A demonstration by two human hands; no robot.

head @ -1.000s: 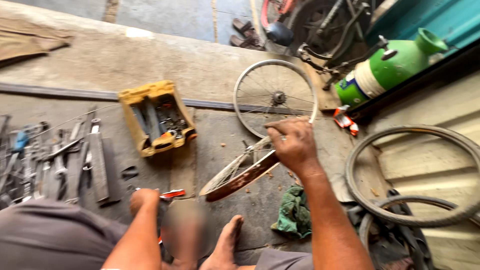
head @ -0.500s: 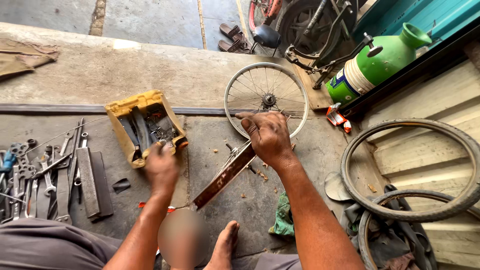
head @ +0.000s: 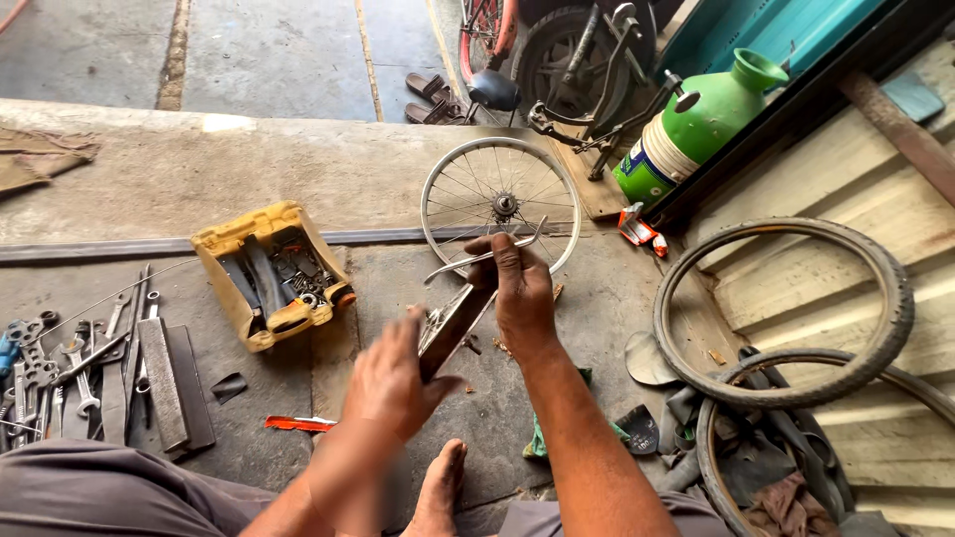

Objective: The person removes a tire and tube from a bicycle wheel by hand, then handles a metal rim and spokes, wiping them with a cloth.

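Your right hand point(head: 522, 293) and left hand point(head: 393, 378), fingers closed, grip the mudguard point(head: 453, 323): light, stiff metal with thin edges, so hold its ends.

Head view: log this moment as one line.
left hand: grips brown mudguard | right hand: holds its wire stay | behind: wheel, yellow toolbox

Yellow toolbox point(head: 267, 273) set on concrete floor point(head: 298, 179), dark tools packed inside. Wrenches and files point(head: 90, 373) laid in row at far left. Spoked wheel rim point(head: 500, 206) laid flat beyond. Green jug point(head: 701, 124) stood beside teal wall, near bicycle frame point(head: 587, 70). Two black tyres point(head: 786, 318) stacked at right against pale boards. Pair of sandals point(head: 433, 96) left on upper pavement. Green rag point(head: 537, 443) dropped on floor.
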